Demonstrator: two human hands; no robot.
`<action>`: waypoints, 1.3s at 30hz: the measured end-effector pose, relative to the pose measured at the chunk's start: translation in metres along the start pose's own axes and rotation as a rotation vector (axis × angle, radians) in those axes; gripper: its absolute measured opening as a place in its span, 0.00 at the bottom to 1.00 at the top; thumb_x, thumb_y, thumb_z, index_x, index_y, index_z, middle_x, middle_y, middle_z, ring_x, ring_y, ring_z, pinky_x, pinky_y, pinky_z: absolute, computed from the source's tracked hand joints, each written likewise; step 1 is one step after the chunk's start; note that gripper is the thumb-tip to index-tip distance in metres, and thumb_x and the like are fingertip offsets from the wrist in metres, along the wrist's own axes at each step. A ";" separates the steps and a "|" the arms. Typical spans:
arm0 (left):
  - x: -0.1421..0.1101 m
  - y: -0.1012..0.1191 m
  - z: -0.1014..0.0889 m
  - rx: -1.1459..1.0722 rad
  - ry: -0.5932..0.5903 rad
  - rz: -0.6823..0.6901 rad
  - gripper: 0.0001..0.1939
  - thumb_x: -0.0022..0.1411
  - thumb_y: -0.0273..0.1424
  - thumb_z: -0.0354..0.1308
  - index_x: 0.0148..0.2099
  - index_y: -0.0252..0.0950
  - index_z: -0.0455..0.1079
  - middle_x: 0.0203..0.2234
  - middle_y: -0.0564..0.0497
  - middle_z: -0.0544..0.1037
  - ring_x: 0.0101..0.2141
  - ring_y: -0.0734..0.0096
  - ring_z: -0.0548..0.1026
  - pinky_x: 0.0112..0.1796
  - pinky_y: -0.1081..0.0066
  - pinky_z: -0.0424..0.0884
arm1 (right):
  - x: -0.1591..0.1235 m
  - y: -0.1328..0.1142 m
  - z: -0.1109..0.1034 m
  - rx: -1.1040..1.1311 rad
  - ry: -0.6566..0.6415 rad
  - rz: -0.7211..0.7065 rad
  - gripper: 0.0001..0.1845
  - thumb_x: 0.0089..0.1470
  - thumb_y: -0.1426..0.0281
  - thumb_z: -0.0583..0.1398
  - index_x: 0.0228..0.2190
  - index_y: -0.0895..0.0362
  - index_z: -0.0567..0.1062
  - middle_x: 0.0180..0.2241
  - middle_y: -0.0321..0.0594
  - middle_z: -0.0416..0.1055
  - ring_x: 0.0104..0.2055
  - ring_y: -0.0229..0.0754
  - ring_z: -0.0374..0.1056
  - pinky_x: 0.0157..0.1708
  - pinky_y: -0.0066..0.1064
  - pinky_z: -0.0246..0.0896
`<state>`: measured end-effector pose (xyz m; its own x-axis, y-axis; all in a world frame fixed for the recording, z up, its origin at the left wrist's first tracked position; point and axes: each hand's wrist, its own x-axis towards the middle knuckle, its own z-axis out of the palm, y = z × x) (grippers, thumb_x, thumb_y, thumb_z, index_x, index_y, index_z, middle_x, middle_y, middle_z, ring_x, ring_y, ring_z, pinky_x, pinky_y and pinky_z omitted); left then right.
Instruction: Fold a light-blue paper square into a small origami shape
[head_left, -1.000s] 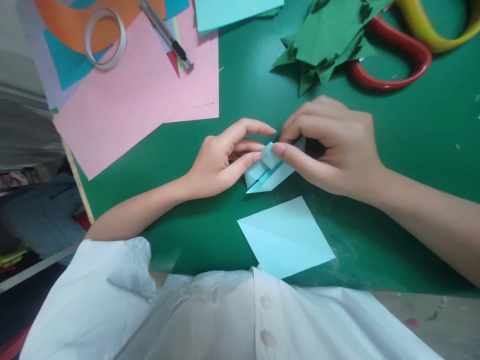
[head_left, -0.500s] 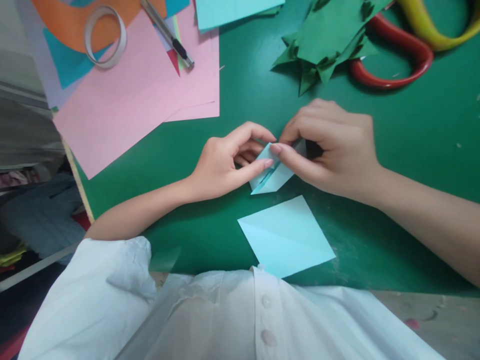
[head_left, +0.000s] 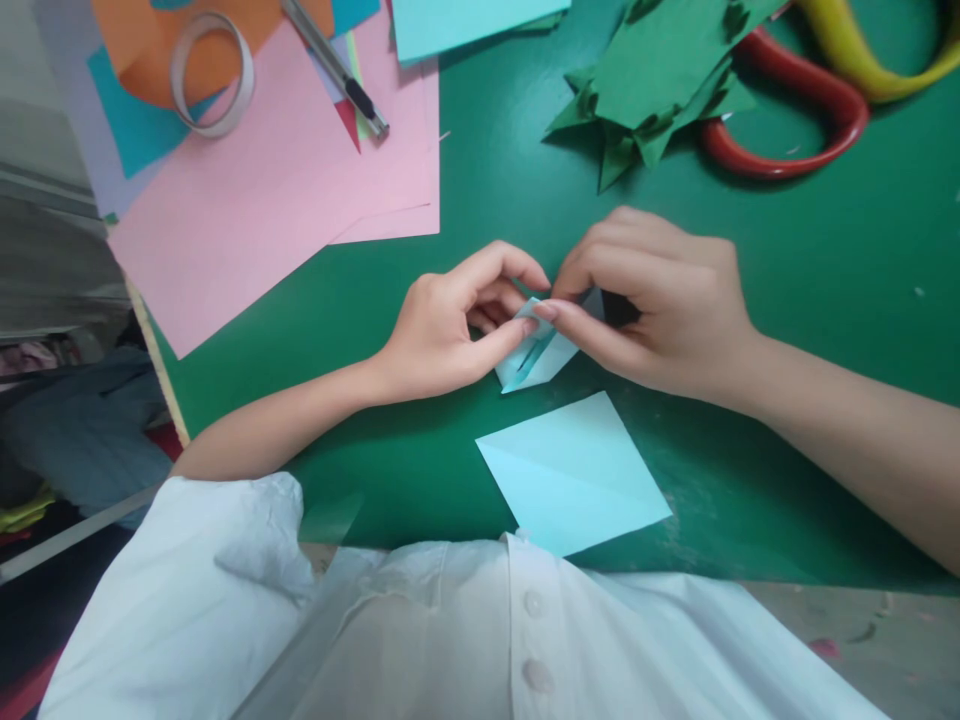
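Both hands meet on a small folded piece of pale blue paper [head_left: 553,358], just above the desk [head_left: 862,280] or resting on it; which, I cannot tell. The left hand [head_left: 446,325] pinches its left side, thumb on top, while the right hand [head_left: 667,300] grips its upper part between thumb and curled fingers, the two thumbs nearly touching. Just beside it, nearer the person's white shirt [head_left: 450,630], lies a creased pale blue square [head_left: 574,475]. Beyond the left hand, pink sheets [head_left: 262,160] carry a utility knife [head_left: 341,75] and a ring-shaped roll [head_left: 244,85].
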<state>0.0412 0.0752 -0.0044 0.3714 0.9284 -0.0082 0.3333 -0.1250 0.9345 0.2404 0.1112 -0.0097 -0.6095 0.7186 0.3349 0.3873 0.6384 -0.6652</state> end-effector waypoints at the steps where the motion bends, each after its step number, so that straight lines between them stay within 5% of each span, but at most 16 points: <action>1: 0.000 0.000 0.000 0.004 -0.002 0.006 0.11 0.64 0.39 0.60 0.44 0.39 0.68 0.28 0.57 0.80 0.27 0.79 0.76 0.28 0.78 0.73 | 0.000 0.000 0.000 0.013 -0.008 -0.014 0.15 0.62 0.58 0.55 0.26 0.51 0.64 0.25 0.35 0.69 0.28 0.41 0.62 0.30 0.37 0.57; 20: 0.003 0.000 -0.005 0.058 -0.116 -0.001 0.09 0.61 0.38 0.61 0.40 0.41 0.68 0.27 0.57 0.75 0.27 0.78 0.74 0.28 0.76 0.72 | 0.000 0.002 0.004 0.044 -0.020 -0.120 0.12 0.64 0.64 0.53 0.27 0.51 0.64 0.24 0.34 0.66 0.28 0.40 0.62 0.30 0.34 0.59; 24: 0.002 0.001 -0.008 0.025 -0.100 0.009 0.10 0.62 0.39 0.62 0.42 0.43 0.67 0.26 0.57 0.74 0.27 0.76 0.74 0.27 0.74 0.72 | -0.003 0.001 0.002 0.030 0.019 -0.069 0.07 0.64 0.60 0.55 0.37 0.49 0.67 0.31 0.34 0.71 0.30 0.38 0.66 0.30 0.32 0.61; 27: 0.002 0.000 -0.009 -0.003 -0.048 -0.010 0.12 0.63 0.42 0.61 0.44 0.43 0.67 0.26 0.56 0.72 0.27 0.75 0.75 0.26 0.74 0.71 | -0.004 -0.001 -0.001 0.061 0.043 0.031 0.15 0.62 0.54 0.56 0.44 0.49 0.67 0.35 0.37 0.72 0.30 0.38 0.67 0.29 0.32 0.61; 34: 0.003 -0.008 -0.005 -0.036 0.087 0.010 0.18 0.62 0.51 0.59 0.46 0.44 0.70 0.35 0.54 0.77 0.37 0.70 0.79 0.31 0.71 0.76 | 0.002 0.001 -0.005 0.082 -0.046 0.112 0.21 0.63 0.51 0.51 0.26 0.53 0.66 0.26 0.38 0.68 0.29 0.39 0.66 0.29 0.34 0.60; 39: 0.004 -0.005 -0.008 -0.069 0.030 -0.011 0.19 0.62 0.52 0.58 0.38 0.41 0.72 0.29 0.55 0.76 0.29 0.75 0.75 0.26 0.73 0.72 | 0.003 0.005 -0.006 0.106 -0.084 0.045 0.19 0.64 0.56 0.50 0.26 0.53 0.63 0.27 0.39 0.67 0.28 0.39 0.63 0.29 0.35 0.57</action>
<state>0.0343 0.0822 -0.0066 0.3416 0.9398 -0.0088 0.2761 -0.0914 0.9568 0.2446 0.1179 -0.0077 -0.6508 0.7172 0.2489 0.3430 0.5703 -0.7464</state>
